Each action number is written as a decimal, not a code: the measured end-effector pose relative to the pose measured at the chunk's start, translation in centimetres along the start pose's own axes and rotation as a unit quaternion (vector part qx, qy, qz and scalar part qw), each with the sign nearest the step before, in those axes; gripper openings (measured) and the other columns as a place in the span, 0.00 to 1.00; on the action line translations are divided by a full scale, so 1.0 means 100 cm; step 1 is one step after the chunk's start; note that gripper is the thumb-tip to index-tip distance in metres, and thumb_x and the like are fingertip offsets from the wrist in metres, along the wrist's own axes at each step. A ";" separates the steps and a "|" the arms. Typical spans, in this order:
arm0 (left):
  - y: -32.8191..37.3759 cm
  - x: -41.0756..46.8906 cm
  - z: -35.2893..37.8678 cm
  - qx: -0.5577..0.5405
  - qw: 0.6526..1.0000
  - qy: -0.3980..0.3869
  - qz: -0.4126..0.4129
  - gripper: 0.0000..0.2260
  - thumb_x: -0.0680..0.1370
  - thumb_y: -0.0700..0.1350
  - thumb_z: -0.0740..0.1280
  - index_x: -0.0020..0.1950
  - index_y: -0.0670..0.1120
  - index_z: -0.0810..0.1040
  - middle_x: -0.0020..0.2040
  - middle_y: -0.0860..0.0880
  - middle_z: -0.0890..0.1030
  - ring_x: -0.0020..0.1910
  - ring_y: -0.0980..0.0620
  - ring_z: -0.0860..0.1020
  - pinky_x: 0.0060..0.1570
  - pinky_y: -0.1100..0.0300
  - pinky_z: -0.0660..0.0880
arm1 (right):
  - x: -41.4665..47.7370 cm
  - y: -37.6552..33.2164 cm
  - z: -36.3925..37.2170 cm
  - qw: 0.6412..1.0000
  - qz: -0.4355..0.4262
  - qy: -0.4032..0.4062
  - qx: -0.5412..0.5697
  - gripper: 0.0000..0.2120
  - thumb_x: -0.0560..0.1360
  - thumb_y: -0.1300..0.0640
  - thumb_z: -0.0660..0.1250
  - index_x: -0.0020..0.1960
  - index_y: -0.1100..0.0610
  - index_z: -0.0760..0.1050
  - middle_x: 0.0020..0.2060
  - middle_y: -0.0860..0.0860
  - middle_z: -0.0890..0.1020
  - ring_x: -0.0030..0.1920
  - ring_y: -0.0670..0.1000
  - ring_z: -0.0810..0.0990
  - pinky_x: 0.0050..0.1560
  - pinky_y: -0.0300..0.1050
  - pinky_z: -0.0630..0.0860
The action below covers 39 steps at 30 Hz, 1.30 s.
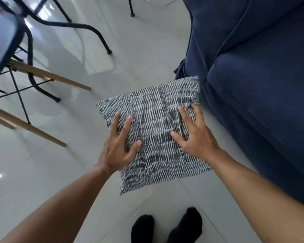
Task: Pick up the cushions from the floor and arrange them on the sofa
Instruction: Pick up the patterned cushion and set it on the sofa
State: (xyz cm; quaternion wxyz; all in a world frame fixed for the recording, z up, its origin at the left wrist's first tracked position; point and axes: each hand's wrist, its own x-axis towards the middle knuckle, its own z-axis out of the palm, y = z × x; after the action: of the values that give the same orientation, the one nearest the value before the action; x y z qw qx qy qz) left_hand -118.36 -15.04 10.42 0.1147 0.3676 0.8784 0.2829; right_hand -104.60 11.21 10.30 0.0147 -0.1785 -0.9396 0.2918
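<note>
Cushion [153,134] is lying flat on the floor [60,172] just beside the sofa [253,67], with left hand [119,146] and right hand [193,135] pressing spread fingers on top, pinching nothing; gripping 2 opposite edges is advisable before lifting.

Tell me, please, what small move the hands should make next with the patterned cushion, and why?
Probably curl the fingers to grip it at both sides. The left hand and right hand lie spread flat on the cushion, not yet gripping, with the sofa just to its right.
</note>
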 end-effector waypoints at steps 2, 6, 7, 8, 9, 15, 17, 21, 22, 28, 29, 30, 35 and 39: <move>0.011 0.006 -0.027 0.004 1.000 0.012 0.017 0.36 0.80 0.69 0.58 0.84 0.57 0.51 0.85 0.45 0.42 0.82 0.46 0.47 0.69 0.41 0.60 | 0.006 -0.020 -0.024 1.000 -0.004 0.015 -0.002 0.41 0.74 0.31 0.60 0.82 0.42 0.50 0.81 0.56 0.51 0.67 0.61 0.75 0.51 0.50 0.79; 0.037 0.023 -0.082 0.012 0.998 0.039 0.052 0.36 0.81 0.67 0.59 0.84 0.56 0.52 0.85 0.43 0.43 0.83 0.49 0.43 0.73 0.42 0.56 | 0.016 -0.059 -0.081 0.998 -0.008 0.055 0.003 0.41 0.74 0.32 0.60 0.82 0.45 0.54 0.80 0.58 0.52 0.73 0.63 0.67 0.57 0.57 0.78; 0.042 0.028 -0.092 0.016 0.997 0.044 0.061 0.36 0.81 0.66 0.59 0.84 0.55 0.53 0.85 0.43 0.44 0.83 0.50 0.43 0.73 0.42 0.56 | 0.018 -0.065 -0.093 0.998 -0.014 0.063 0.002 0.41 0.74 0.33 0.61 0.82 0.47 0.56 0.80 0.60 0.53 0.74 0.64 0.66 0.58 0.58 0.77; 0.050 0.034 -0.104 0.018 0.996 0.049 0.071 0.35 0.81 0.66 0.60 0.84 0.55 0.53 0.85 0.43 0.44 0.84 0.50 0.43 0.73 0.42 0.55 | 0.019 -0.072 -0.107 0.997 -0.020 0.072 0.001 0.41 0.74 0.33 0.61 0.82 0.48 0.57 0.79 0.61 0.54 0.74 0.65 0.65 0.58 0.59 0.77; 0.058 0.040 -0.115 0.019 0.995 0.053 0.084 0.35 0.81 0.65 0.60 0.84 0.56 0.52 0.85 0.43 0.44 0.84 0.47 0.44 0.73 0.41 0.56 | 0.019 -0.077 -0.121 0.996 -0.026 0.081 0.001 0.40 0.75 0.34 0.62 0.82 0.48 0.57 0.79 0.61 0.54 0.74 0.66 0.66 0.57 0.59 0.77; 0.117 0.087 -0.156 0.033 0.986 0.062 0.152 0.34 0.82 0.64 0.61 0.84 0.59 0.50 0.85 0.44 0.42 0.84 0.44 0.46 0.74 0.41 0.53 | 0.014 -0.084 -0.201 0.989 -0.020 0.143 -0.011 0.39 0.75 0.35 0.62 0.82 0.44 0.54 0.80 0.57 0.51 0.63 0.64 0.77 0.44 0.49 0.77; 0.140 0.105 -0.160 0.031 0.982 0.066 0.176 0.34 0.82 0.61 0.62 0.84 0.58 0.50 0.85 0.43 0.42 0.84 0.44 0.45 0.74 0.41 0.53 | 0.009 -0.078 -0.227 0.987 -0.009 0.159 -0.015 0.39 0.75 0.35 0.62 0.82 0.43 0.53 0.80 0.54 0.50 0.62 0.63 0.78 0.44 0.50 0.78; 0.200 0.145 -0.152 0.015 0.972 0.076 0.220 0.34 0.81 0.58 0.64 0.84 0.55 0.54 0.85 0.42 0.44 0.84 0.47 0.45 0.74 0.42 0.55 | -0.002 -0.051 -0.285 0.981 0.012 0.189 -0.040 0.39 0.75 0.35 0.62 0.82 0.44 0.54 0.80 0.55 0.50 0.60 0.63 0.78 0.41 0.52 0.80; 0.214 0.153 -0.148 0.012 0.970 0.077 0.231 0.34 0.81 0.58 0.65 0.84 0.53 0.55 0.84 0.41 0.45 0.84 0.46 0.45 0.75 0.43 0.55 | -0.004 -0.043 -0.297 0.979 0.015 0.196 -0.048 0.39 0.75 0.35 0.62 0.82 0.45 0.55 0.80 0.56 0.50 0.59 0.63 0.79 0.40 0.51 0.80; 0.313 0.211 -0.115 -0.006 0.955 0.062 0.290 0.33 0.81 0.54 0.66 0.83 0.49 0.57 0.84 0.37 0.46 0.83 0.39 0.48 0.74 0.40 0.60 | -0.021 0.024 -0.380 0.967 0.053 0.232 -0.094 0.38 0.76 0.37 0.64 0.82 0.46 0.56 0.80 0.57 0.50 0.60 0.63 0.78 0.40 0.51 0.80; 0.328 0.220 -0.109 -0.009 0.952 0.063 0.299 0.33 0.81 0.54 0.65 0.83 0.49 0.57 0.84 0.37 0.46 0.83 0.40 0.48 0.73 0.39 0.60 | -0.022 0.036 -0.392 0.964 0.059 0.238 -0.101 0.38 0.76 0.38 0.65 0.82 0.47 0.56 0.80 0.57 0.50 0.61 0.63 0.78 0.39 0.49 0.78; 0.343 0.230 -0.103 -0.013 0.949 0.064 0.308 0.33 0.81 0.55 0.65 0.83 0.49 0.57 0.84 0.37 0.46 0.82 0.43 0.47 0.73 0.38 0.60 | -0.024 0.047 -0.404 0.961 0.066 0.244 -0.109 0.38 0.77 0.38 0.65 0.82 0.47 0.56 0.80 0.56 0.50 0.60 0.63 0.78 0.39 0.48 0.77; 0.413 0.280 -0.075 -0.021 0.932 0.046 0.359 0.33 0.82 0.54 0.65 0.84 0.50 0.55 0.84 0.39 0.44 0.83 0.40 0.46 0.72 0.41 0.63 | -0.032 0.102 -0.461 0.946 0.104 0.273 -0.140 0.38 0.77 0.37 0.64 0.82 0.47 0.56 0.80 0.57 0.51 0.57 0.63 0.79 0.38 0.47 0.76; 0.465 0.327 -0.051 -0.034 0.913 0.034 0.405 0.34 0.82 0.52 0.66 0.84 0.48 0.56 0.84 0.39 0.43 0.83 0.37 0.48 0.72 0.44 0.65 | -0.036 0.140 -0.500 0.932 0.136 0.302 -0.148 0.38 0.77 0.37 0.63 0.82 0.48 0.55 0.80 0.57 0.50 0.61 0.63 0.78 0.41 0.50 0.80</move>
State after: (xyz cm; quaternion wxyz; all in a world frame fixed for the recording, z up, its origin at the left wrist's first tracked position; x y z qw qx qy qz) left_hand -116.48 32.59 41.82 -0.0266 0.6778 0.6477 0.3471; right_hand -90.06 47.78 44.28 0.2311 -0.3846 -0.8900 0.0814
